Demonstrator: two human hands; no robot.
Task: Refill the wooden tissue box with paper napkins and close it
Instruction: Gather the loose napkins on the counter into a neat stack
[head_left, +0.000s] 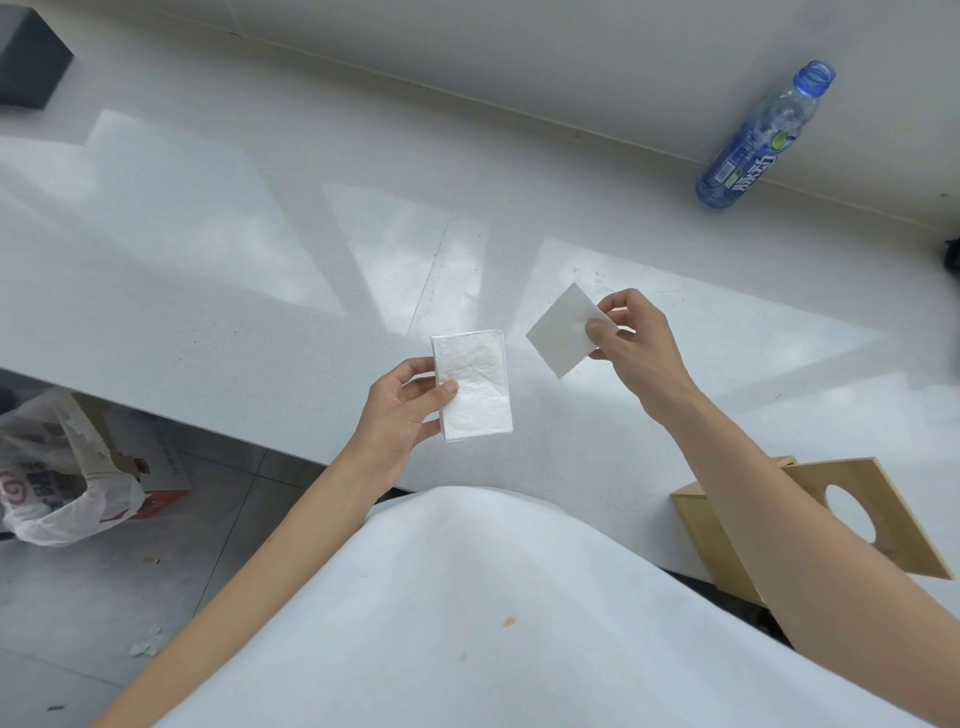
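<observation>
While the left grip (397, 413) is holding the napkin stack (475, 395), which looks soft and light, by its left side over the tabletop (208, 291), the right grip (641, 345) is pinching one thin white sheet (561, 330), and the wooden tissue box (714, 530) is sitting near right.
</observation>
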